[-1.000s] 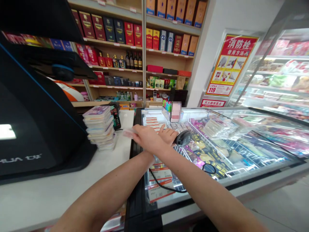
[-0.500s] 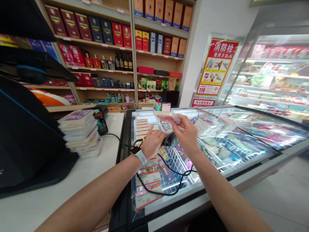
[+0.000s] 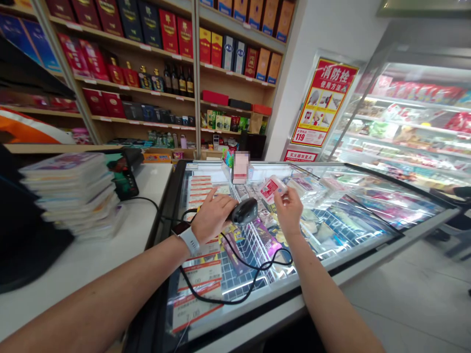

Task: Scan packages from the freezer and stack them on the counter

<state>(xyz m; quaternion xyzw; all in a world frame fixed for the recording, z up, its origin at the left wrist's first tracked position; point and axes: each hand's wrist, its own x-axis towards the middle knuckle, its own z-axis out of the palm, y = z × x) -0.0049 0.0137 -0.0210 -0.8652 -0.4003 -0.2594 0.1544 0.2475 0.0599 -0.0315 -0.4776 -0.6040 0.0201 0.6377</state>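
Observation:
My left hand (image 3: 214, 214), with a watch on its wrist, grips a black handheld barcode scanner (image 3: 245, 212) over the glass top. The scanner's head points right, and a black cable (image 3: 241, 300) loops below it on the glass. My right hand (image 3: 289, 210) pinches a clear-cased card (image 3: 271, 189) with red and white print by its right edge. Its fingers are closed on that edge. Just beyond, a pile of similar clear-cased cards (image 3: 307, 189) rests on the glass. Another tall stack of them (image 3: 75, 189) stands at the left on the white counter.
The glass-topped freezer (image 3: 257, 289) holds wire baskets of packaged goods; price labels (image 3: 196, 311) line its left side. A phone (image 3: 127, 179) leans near the tall stack. Shelves of boxes and bottles (image 3: 180, 81) stand behind, a lit display cooler (image 3: 423, 117) at right.
The card in my right hand has turned its printed face toward me and lowered slightly. My left hand and the scanner have shifted left in view, apart from my right hand. The camera view has moved.

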